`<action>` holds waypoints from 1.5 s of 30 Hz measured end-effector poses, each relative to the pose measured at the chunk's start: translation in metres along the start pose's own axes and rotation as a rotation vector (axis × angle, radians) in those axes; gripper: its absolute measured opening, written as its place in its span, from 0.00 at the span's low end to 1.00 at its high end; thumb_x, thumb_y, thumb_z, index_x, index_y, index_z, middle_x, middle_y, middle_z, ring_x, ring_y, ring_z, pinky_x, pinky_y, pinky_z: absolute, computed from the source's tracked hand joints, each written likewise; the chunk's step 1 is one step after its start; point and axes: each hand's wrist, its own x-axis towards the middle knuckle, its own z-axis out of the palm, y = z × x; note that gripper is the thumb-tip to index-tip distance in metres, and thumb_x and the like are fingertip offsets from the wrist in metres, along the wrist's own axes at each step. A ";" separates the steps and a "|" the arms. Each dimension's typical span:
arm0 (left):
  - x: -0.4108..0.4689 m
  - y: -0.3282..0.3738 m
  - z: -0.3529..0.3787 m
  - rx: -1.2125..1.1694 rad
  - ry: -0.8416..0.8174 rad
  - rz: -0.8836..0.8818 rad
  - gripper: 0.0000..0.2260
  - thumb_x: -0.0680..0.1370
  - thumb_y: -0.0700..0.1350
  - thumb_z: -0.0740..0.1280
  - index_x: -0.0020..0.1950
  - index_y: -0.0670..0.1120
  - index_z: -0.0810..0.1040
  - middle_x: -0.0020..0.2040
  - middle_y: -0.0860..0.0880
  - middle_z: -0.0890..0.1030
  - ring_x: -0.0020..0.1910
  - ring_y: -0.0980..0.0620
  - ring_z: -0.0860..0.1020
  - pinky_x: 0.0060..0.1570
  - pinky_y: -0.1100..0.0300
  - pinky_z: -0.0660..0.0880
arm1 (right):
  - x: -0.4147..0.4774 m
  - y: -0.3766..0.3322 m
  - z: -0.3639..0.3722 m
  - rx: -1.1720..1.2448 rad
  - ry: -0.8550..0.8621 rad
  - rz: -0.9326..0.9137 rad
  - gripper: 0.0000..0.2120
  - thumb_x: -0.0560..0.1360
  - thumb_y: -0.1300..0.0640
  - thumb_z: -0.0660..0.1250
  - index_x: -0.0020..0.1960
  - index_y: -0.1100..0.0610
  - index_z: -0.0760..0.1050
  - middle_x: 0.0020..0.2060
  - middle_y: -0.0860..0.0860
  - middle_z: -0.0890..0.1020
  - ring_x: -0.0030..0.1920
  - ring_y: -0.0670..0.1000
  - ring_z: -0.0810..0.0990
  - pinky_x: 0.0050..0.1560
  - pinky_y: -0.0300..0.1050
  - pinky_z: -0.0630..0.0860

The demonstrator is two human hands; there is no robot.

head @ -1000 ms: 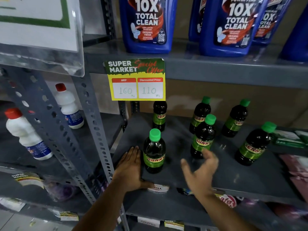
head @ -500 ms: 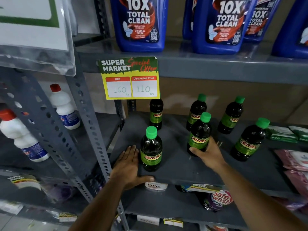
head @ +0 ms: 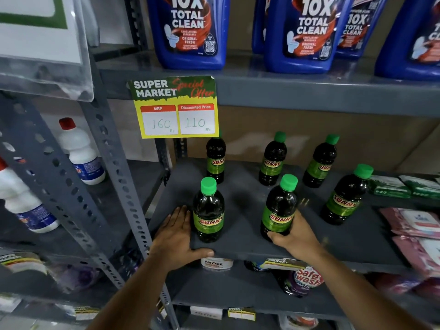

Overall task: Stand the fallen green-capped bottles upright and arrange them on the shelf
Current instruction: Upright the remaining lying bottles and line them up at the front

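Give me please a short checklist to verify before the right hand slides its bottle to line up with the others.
1. Right hand grips the dark green-capped plastic bottle low on its body: ok.
2. That bottle upright: ok.
3. Left hand steadies the grey metal shelf edge, beside the front-left green-capped bottle; contact: cannot tell.
4. All six bottles standing: ok.
5. Rows straight: not ok, the front-right green-capped bottle sits further back.
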 end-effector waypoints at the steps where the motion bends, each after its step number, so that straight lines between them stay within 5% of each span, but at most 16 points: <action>1: 0.000 -0.001 0.000 -0.003 0.001 -0.001 0.62 0.60 0.85 0.45 0.78 0.41 0.41 0.80 0.42 0.45 0.78 0.46 0.43 0.76 0.49 0.45 | -0.001 -0.002 0.000 0.019 -0.005 -0.004 0.32 0.57 0.46 0.80 0.57 0.36 0.70 0.50 0.38 0.83 0.52 0.39 0.82 0.56 0.49 0.78; 5: 0.001 -0.001 0.001 -0.013 0.020 0.003 0.61 0.60 0.84 0.47 0.78 0.41 0.42 0.80 0.41 0.46 0.78 0.46 0.45 0.75 0.50 0.44 | -0.020 0.006 -0.006 0.174 0.079 -0.100 0.48 0.61 0.40 0.80 0.74 0.47 0.61 0.66 0.45 0.77 0.67 0.47 0.76 0.66 0.49 0.72; 9: -0.001 -0.004 0.004 -0.021 0.035 -0.003 0.61 0.60 0.85 0.47 0.78 0.41 0.43 0.80 0.41 0.48 0.78 0.45 0.46 0.74 0.50 0.44 | -0.033 0.008 -0.040 0.115 0.707 -0.172 0.32 0.66 0.43 0.77 0.66 0.45 0.69 0.53 0.49 0.78 0.56 0.44 0.78 0.56 0.34 0.72; 11: 0.000 -0.005 0.002 -0.026 0.040 0.008 0.61 0.60 0.85 0.46 0.78 0.42 0.42 0.80 0.40 0.48 0.78 0.45 0.47 0.74 0.51 0.44 | -0.019 0.016 -0.069 -0.062 0.943 -0.009 0.38 0.62 0.51 0.82 0.67 0.55 0.70 0.56 0.59 0.78 0.61 0.54 0.77 0.61 0.42 0.71; 14: 0.000 -0.004 0.001 -0.028 0.016 0.003 0.61 0.59 0.85 0.46 0.78 0.43 0.39 0.80 0.41 0.45 0.78 0.46 0.45 0.75 0.51 0.44 | 0.008 0.027 -0.108 -0.029 0.757 0.292 0.50 0.61 0.54 0.84 0.74 0.65 0.61 0.68 0.63 0.72 0.69 0.62 0.71 0.69 0.57 0.68; 17: 0.001 -0.002 0.000 -0.014 0.011 -0.009 0.62 0.58 0.85 0.44 0.78 0.43 0.39 0.80 0.41 0.45 0.78 0.46 0.44 0.76 0.51 0.44 | 0.021 0.035 -0.122 -0.015 0.495 0.368 0.42 0.61 0.53 0.84 0.70 0.60 0.68 0.63 0.58 0.79 0.62 0.59 0.78 0.61 0.56 0.76; 24: -0.001 -0.002 -0.002 -0.007 0.021 -0.001 0.61 0.59 0.85 0.43 0.78 0.43 0.40 0.80 0.41 0.46 0.78 0.45 0.46 0.75 0.51 0.44 | 0.008 0.044 -0.113 -0.093 0.438 0.319 0.32 0.62 0.54 0.81 0.62 0.53 0.71 0.54 0.52 0.82 0.50 0.54 0.79 0.47 0.46 0.72; 31: 0.000 -0.003 -0.001 -0.006 0.035 0.009 0.61 0.59 0.84 0.44 0.78 0.42 0.41 0.80 0.40 0.47 0.78 0.45 0.47 0.75 0.50 0.46 | -0.016 0.039 -0.129 -0.125 0.107 0.245 0.22 0.62 0.65 0.81 0.52 0.53 0.79 0.43 0.47 0.86 0.45 0.44 0.85 0.54 0.47 0.77; 36: -0.001 -0.002 -0.001 -0.001 0.035 0.016 0.60 0.61 0.84 0.47 0.78 0.43 0.42 0.80 0.41 0.48 0.78 0.45 0.48 0.75 0.50 0.47 | -0.023 0.033 -0.134 -0.118 0.004 0.229 0.20 0.63 0.70 0.78 0.48 0.51 0.79 0.40 0.46 0.87 0.41 0.40 0.84 0.45 0.38 0.74; 41: -0.004 0.001 -0.005 -0.037 0.015 -0.002 0.60 0.61 0.84 0.49 0.79 0.45 0.41 0.80 0.42 0.47 0.78 0.45 0.47 0.75 0.49 0.47 | -0.021 0.039 -0.132 -0.061 0.013 0.221 0.24 0.62 0.71 0.79 0.50 0.52 0.77 0.41 0.49 0.87 0.48 0.51 0.85 0.49 0.45 0.78; 45: -0.002 0.002 -0.011 -0.068 -0.028 -0.017 0.60 0.60 0.84 0.51 0.78 0.46 0.39 0.80 0.43 0.45 0.78 0.45 0.46 0.76 0.48 0.46 | -0.021 0.043 -0.131 0.035 0.015 0.245 0.26 0.60 0.67 0.82 0.54 0.52 0.77 0.46 0.50 0.87 0.51 0.52 0.85 0.61 0.61 0.77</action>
